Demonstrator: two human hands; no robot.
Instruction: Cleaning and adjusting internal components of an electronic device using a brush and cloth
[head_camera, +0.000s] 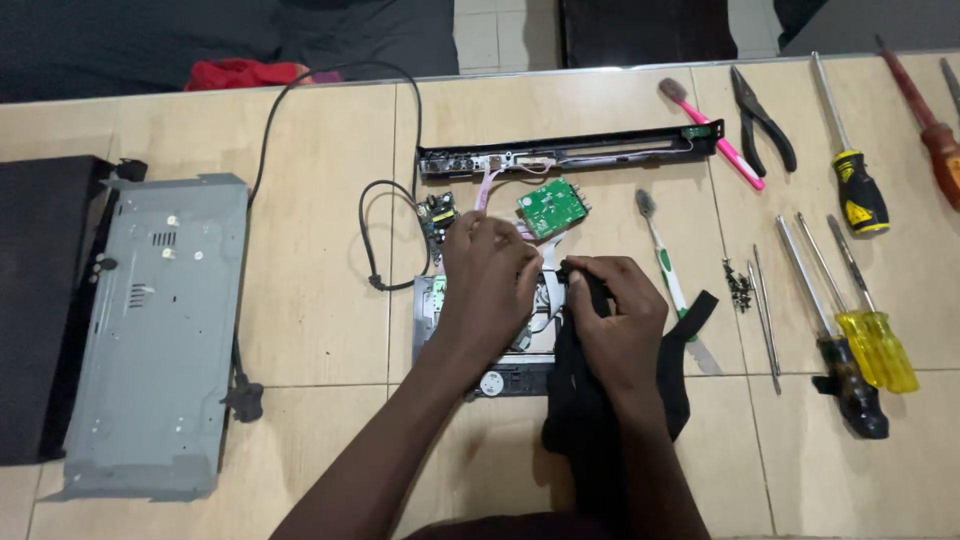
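Two hands work over an opened disc drive mechanism (500, 345) on a tiled counter (320, 300).

The right hand (620, 315) pinches a black cloth (580, 400) in closed fingers; the left hand (490, 285) presses curled fingers on the mechanism, grip unclear. The drive lies flat at centre, long axis roughly left to right. It looks light but fragile, best held by its metal edges. Beyond sit a green circuit board (550, 208), a black front panel (570, 152), a grey metal cover (155, 330), toothbrushes and screwdrivers (850, 330).
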